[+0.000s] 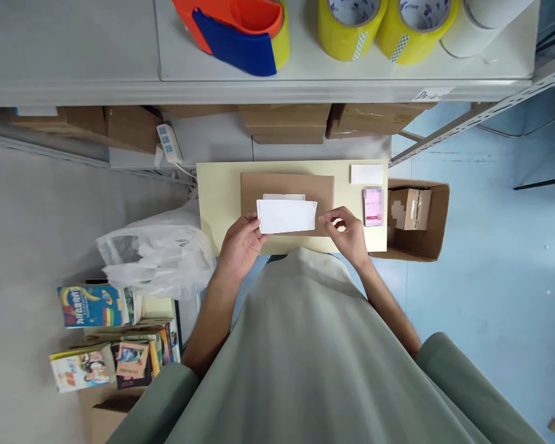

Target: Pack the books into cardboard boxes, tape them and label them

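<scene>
Item: white sheet (287, 216) — held just above the brown cardboard (287, 185) at mid-table (217, 191). Left hand (240, 243): thumb and fingers pinch the sheet's left edge. Right hand (346, 234): thumb and forefinger drawn close at the sheet's right edge; grip cannot be told. Right — phone (372, 206), white card (366, 174) beyond it, open carton (425, 240) beside the table.

landmark cream table (217, 197) | on its right end: phone (372, 207), white card (366, 174) | right of it: open carton (432, 237) holding small box (411, 208) | left of it: plastic bag (160, 256), power strip (168, 142), books (92, 305) | past its far side: shelf (74, 49) with yellow tape rolls (351, 31), orange-blue tape dispenser (234, 31)
</scene>
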Demonstrator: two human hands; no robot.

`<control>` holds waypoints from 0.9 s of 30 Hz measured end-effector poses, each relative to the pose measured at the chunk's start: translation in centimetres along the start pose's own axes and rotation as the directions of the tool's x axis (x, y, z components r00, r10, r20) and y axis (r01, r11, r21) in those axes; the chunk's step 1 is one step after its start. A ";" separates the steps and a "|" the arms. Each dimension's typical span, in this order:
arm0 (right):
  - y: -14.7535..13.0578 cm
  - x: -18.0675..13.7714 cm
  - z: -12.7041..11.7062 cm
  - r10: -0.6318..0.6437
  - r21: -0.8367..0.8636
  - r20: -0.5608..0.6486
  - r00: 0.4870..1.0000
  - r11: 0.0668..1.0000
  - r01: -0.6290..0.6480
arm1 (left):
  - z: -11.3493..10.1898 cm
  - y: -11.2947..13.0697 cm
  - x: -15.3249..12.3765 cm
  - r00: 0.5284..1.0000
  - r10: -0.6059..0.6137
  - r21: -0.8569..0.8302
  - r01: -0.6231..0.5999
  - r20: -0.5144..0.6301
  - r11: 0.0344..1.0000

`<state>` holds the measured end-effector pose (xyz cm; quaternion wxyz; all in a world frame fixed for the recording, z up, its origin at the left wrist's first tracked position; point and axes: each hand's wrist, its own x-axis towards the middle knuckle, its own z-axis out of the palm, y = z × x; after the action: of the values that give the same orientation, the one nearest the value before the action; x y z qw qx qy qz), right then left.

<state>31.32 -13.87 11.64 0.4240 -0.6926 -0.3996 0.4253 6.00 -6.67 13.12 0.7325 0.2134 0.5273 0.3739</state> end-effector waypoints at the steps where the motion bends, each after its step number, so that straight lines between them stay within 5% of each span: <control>1: 0.2 0.1 -0.1 0.024 0.013 0.014 1.000 1.000 -0.024 | 0.0 0.0 0.0 1.000 0.004 0.004 -0.004 0.006 1.000; 17: 0.6 -0.2 0.9 0.086 0.050 0.032 0.996 0.995 -0.088 | -0.6 -0.9 0.3 0.997 -0.016 0.021 0.014 0.073 1.000; 27: 1.0 -2.4 1.6 0.022 -0.039 0.127 0.992 0.999 -0.017 | -3.0 -5.6 1.2 0.985 -0.171 -0.018 0.171 -0.016 0.985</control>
<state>29.24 -15.93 10.89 0.3802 -0.6757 -0.4271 0.4652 5.19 -9.51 7.33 0.7589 0.1580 0.5471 0.3161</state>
